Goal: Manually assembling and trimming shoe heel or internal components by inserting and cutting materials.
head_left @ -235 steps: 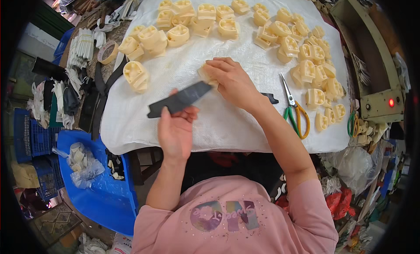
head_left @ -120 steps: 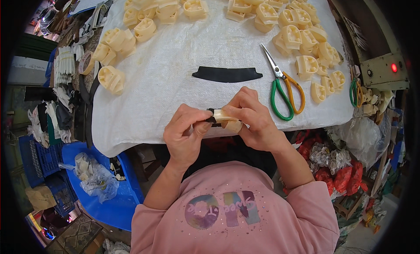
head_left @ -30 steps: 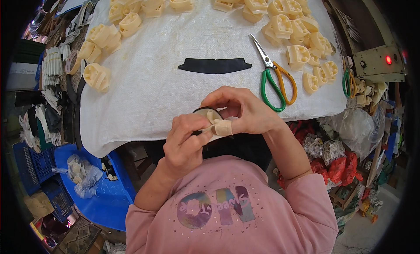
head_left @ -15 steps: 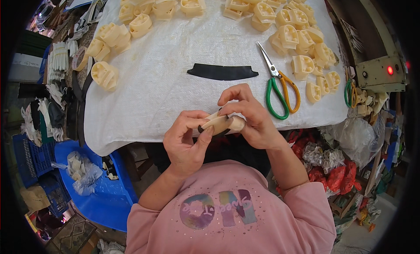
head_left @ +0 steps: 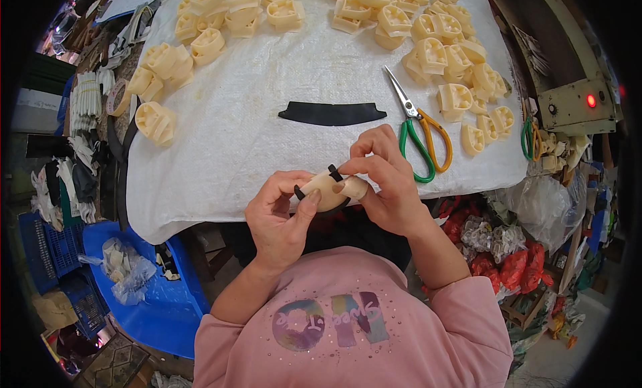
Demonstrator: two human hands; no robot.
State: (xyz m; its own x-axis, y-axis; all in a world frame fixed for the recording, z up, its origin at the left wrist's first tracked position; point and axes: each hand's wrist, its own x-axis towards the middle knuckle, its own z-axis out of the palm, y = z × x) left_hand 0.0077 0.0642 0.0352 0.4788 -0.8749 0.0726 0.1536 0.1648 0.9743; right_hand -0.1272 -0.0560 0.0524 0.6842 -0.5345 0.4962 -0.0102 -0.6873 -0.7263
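Note:
My left hand [head_left: 275, 217] grips a smooth cream plastic piece, by its shape a shoe heel [head_left: 328, 195], between thumb and fingers. A black strip [head_left: 335, 173] runs round the heel's edge, and its end shows at the top. At that end my right hand [head_left: 388, 187] has its fingers bent and pinched; its thumb wears a pale cover. Beyond my hands, a second black strip [head_left: 332, 114], slightly curved, lies flat on the white sheet [head_left: 234, 134]. Scissors [head_left: 416, 124] with one green and one orange handle rest just past my right hand, points away from me.
Cream heels are piled at the far right [head_left: 431, 53] and far left [head_left: 167, 61] of the table. A blue plastic tub [head_left: 154, 314] with plastic bags stands below the left edge. Red bags [head_left: 528, 271] lie low on the right, under a machine box [head_left: 578, 110] with a lit red lamp.
The heel has turned in my hands, showing more of its cream face and the black strip's end at the top. The view has shifted slightly; the strip and scissors on the table lie as before.

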